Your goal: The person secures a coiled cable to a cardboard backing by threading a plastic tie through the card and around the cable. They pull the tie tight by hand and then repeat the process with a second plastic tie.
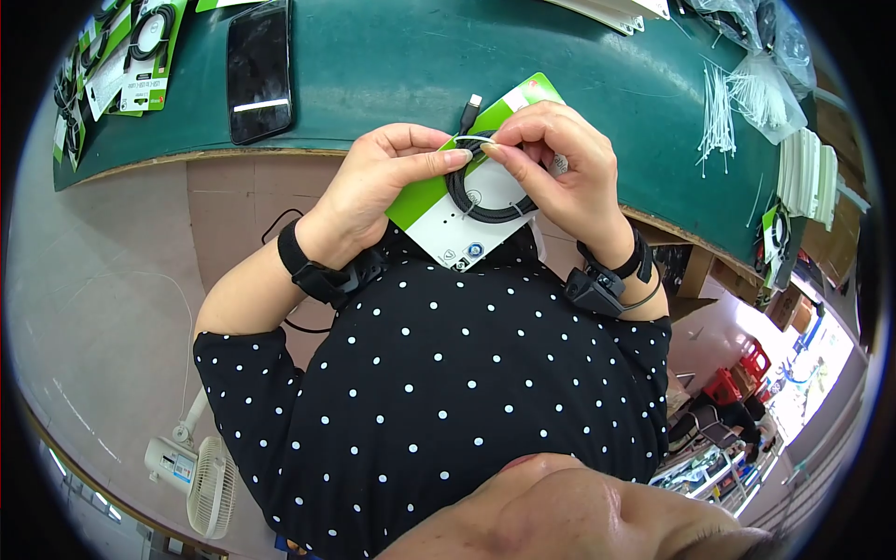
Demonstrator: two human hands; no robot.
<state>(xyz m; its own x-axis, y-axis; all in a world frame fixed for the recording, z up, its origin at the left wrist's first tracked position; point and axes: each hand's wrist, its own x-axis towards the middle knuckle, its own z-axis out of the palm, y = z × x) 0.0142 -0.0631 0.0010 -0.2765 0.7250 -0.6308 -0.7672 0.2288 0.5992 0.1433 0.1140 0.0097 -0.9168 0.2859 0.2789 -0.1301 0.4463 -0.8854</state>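
Head view: the left hand [397, 168] pinched a white tie [475, 138] at the coiled black cable [455, 193], on its card [432, 224] over the surface [373, 79] edge; the right hand [569, 161] pinched the tie opposite. Fastening appeared underway; tightening seemed required next.

A green-topped desk [373, 89] bordered a pale grey floor [112, 280]. A cream fan [213, 490] showed at lower left, and red stools [723, 385] at right near a brightly lit patch [826, 378].
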